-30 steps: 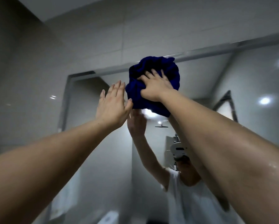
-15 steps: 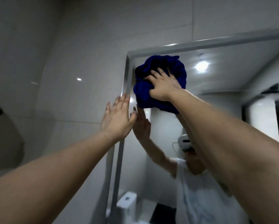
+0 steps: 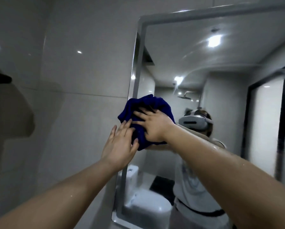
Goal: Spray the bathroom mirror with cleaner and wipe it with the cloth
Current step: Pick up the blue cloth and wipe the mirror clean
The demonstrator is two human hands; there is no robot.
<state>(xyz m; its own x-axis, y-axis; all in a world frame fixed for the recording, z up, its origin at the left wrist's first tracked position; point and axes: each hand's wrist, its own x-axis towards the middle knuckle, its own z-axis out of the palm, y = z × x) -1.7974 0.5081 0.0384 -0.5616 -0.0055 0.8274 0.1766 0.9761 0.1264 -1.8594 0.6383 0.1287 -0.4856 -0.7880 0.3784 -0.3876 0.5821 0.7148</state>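
One cloth [image 3: 149, 103] between right hand [image 3: 155, 127] and mirror [image 3: 196, 60] (left hand [image 3: 120, 146] alongside)

Bathrm: tiled wall [image 3: 89, 80], mirror [image 3: 204, 66] reflecting toilet [image 3: 146, 207] + showerhead [image 3: 184, 95]

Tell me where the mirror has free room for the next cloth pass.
Free: the mirror above the cloth up to the top frame, and right of the right hand. Crowded: the left frame edge, where the left hand meets the cloth.

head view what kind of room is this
Almost certainly a bathroom: the framed mirror reflects a white toilet and a shower head, and the wall beside it is tiled.
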